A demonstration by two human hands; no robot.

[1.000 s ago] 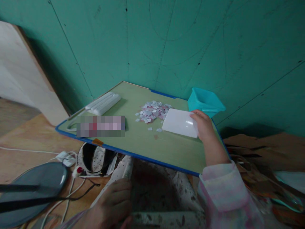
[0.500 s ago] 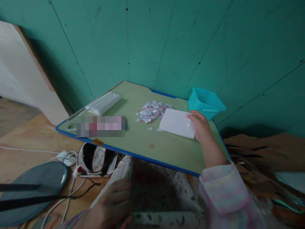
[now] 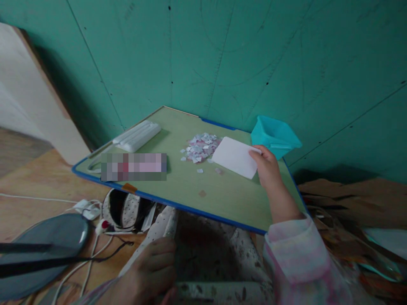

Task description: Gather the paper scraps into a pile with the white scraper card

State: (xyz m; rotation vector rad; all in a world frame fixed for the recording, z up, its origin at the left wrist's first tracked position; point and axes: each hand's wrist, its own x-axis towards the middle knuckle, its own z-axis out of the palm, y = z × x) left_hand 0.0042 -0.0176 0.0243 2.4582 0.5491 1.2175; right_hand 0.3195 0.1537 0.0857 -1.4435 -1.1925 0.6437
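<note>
My right hand (image 3: 266, 165) grips the right end of a white plastic scraper (image 3: 237, 156), thumb on top, a flat sheet with rounded corners. The scraper's left edge meets a heap of small white and pinkish paper scraps (image 3: 203, 147) on the greenish table (image 3: 178, 186). Two loose scraps (image 3: 200, 170) lie in front of the heap. Low in the view, my left hand (image 3: 151, 267) rests closed near my lap, its fingers curled. Whatever may be inside it is hidden.
A turquoise bin (image 3: 275, 135) stands at the table's right back corner. A white power strip (image 3: 137, 136) and a blurred-out box (image 3: 135, 166) lie at the left. Below are a round grey stool (image 3: 57, 254), cables and a spotted bag (image 3: 127, 212). Cardboard (image 3: 349, 195) is piled right.
The scraper has turned and shifted slightly away from me, up against the heap. A small scrap now shows in front of its left edge. My left hand has stayed in place.
</note>
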